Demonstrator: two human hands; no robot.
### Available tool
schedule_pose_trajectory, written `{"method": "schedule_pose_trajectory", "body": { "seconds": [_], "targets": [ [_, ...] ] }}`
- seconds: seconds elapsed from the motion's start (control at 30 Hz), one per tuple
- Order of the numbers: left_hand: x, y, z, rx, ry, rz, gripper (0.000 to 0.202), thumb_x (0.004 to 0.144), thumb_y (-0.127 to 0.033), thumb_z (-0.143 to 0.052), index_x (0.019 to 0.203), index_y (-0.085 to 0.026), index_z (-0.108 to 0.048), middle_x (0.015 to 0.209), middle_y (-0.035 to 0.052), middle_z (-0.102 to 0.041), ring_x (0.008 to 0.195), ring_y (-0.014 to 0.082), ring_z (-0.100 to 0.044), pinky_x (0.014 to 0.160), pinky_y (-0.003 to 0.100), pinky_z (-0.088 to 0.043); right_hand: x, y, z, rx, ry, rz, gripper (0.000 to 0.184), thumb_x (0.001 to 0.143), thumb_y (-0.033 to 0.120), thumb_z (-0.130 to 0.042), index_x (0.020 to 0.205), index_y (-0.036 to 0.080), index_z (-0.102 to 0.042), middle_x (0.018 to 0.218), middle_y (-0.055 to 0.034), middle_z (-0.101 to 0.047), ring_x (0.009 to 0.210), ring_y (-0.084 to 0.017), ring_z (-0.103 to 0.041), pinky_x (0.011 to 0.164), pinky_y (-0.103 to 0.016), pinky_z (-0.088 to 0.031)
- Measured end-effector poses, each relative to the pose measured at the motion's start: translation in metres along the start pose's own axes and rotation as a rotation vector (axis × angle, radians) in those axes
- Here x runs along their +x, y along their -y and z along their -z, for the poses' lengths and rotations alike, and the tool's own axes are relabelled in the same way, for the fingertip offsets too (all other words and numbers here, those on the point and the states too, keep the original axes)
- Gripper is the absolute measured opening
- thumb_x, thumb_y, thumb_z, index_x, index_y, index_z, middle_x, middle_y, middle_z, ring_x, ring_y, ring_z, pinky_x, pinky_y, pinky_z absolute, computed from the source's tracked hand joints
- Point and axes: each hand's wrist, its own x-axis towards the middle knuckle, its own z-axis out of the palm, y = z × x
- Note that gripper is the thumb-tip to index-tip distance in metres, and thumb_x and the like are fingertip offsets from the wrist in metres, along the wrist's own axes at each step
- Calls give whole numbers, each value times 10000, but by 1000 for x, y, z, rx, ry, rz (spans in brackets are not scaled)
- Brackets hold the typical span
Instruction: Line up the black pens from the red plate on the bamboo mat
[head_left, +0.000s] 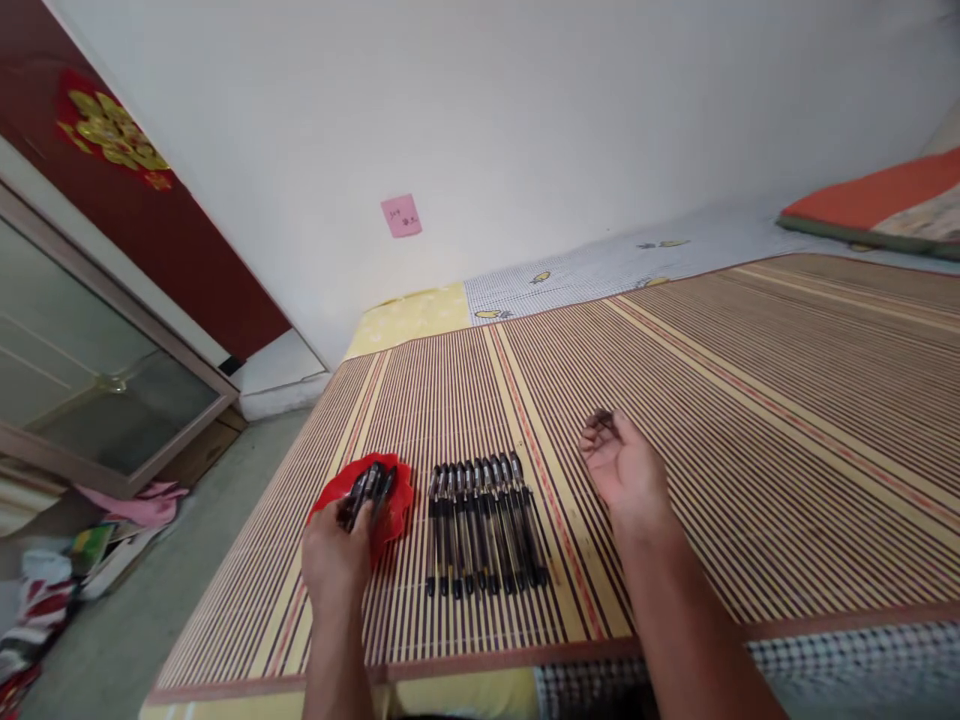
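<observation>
Head view: a row of slim pens with black ends and partly clear barrels [486,535], about ten of them, lies flat on a striped bamboo-like mat [450,400], between the two bare hands; long axes run away from the person, each pen close beside the next, the rightmost slanting slightly. Left of the row, just beside it, sits a red scalloped dish [403,490], with short black cylinders [370,483] in it, their length also pointing away and leaning a little to the right. Left hand [336,550] is at the near side of the dish, palm down, thumb and fingers closed about some of the cylinders; it looks like a grasp. Right hand [626,465] is raised on the far side of the row, palm turned up, fingers curled; something dark shows at the fingertips, too small to tell whether a held piece or shadow, so its grip stays uncertain. For the dish, the left hand is plainly nearer, the right having the whole row in between; for the row itself, neither is clearly closer.
</observation>
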Motion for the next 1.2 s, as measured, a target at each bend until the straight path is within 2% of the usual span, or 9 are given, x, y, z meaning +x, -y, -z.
{"method": "schedule_pose_trajectory", "body": {
  "seconds": [0.1, 0.23, 0.4, 0.47, 0.6, 0.73, 0.9, 1.03, 1.2],
  "targets": [
    [4, 14, -7, 90, 64, 18, 193, 723, -382, -727, 770, -201, -678, 767, 114, -620, 773, 371, -602, 757, 475, -434, 0, -1, 0, 8, 11, 3, 241, 969, 219, -492, 760, 168, -602, 691, -15, -618, 568, -103, -560, 468, -200, -460],
    [4, 17, -11, 37, 30, 43, 138, 696, -316, -745, 710, -219, -647, 684, 73, -582, 729, 343, -591, 753, 450, -428, 3, -3, 3, 17, 38, 8, 205, 945, 223, -533, 762, 174, -612, 698, -14, -631, 580, -104, -569, 469, -190, -472],
    [-12, -18, -4, -188, -47, 50, 185, 726, -341, -729, 813, -207, -634, 763, 53, -622, 741, 269, -590, 742, 381, -434, 3, -2, 4, -38, 71, 30, 159, 901, 207, -598, 761, 161, -657, 708, -15, -644, 590, -100, -574, 479, -188, -484],
    [-30, -44, -6, -486, 108, 68, 289, 739, -407, -740, 906, -198, -632, 825, 47, -654, 772, 234, -611, 739, 337, -461, -3, -1, 1, -174, 166, 56, 73, 846, 219, -687, 810, 157, -699, 765, -28, -674, 632, -104, -596, 511, -190, -499],
    [-73, -88, -25, -869, 399, 178, 342, 762, -442, -763, 908, -200, -571, 705, -36, -562, 623, 126, -531, 593, 217, -436, -20, -8, -10, -565, 467, -13, 225, 795, 356, -770, 917, 168, -749, 874, -62, -717, 656, -113, -613, 524, -207, -493],
    [-103, -106, -43, -985, 576, 234, 366, 754, -435, -793, 891, -202, -547, 652, -61, -516, 534, 89, -468, 499, 176, -392, -32, -29, -20, -757, 701, -102, 285, 781, 438, -754, 880, 172, -729, 724, -15, -679, 546, -94, -556, 459, -204, -403],
    [-114, -117, -50, -1001, 640, 235, 419, 755, -515, -776, 936, -195, -574, 657, -46, -564, 431, 62, -407, 394, 161, -342, -39, -40, -25, -818, 836, -144, 348, 762, 502, -758, 738, 185, -616, 595, 49, -574, 492, -86, -504, 483, -217, -401],
    [-119, -122, -49, -978, 691, 267, 451, 773, -594, -729, 925, -193, -592, 588, -64, -522, 372, 47, -336, 340, 150, -280, -38, -35, -25, -758, 763, -116, 394, 704, 506, -808, 678, 188, -577, 564, 60, -533, 487, -87, -492, 481, -218, -390],
    [-129, -117, -49, -973, 783, 284, 478, 754, -622, -735, 887, -190, -582, 588, -52, -533, 389, 52, -361, 347, 150, -277, -21, -15, -17, -385, 369, 21, 351, 669, 455, -836, 715, 183, -620, 677, 10, -629, 602, -115, -586, 551, -227, -471]
  ]
}}
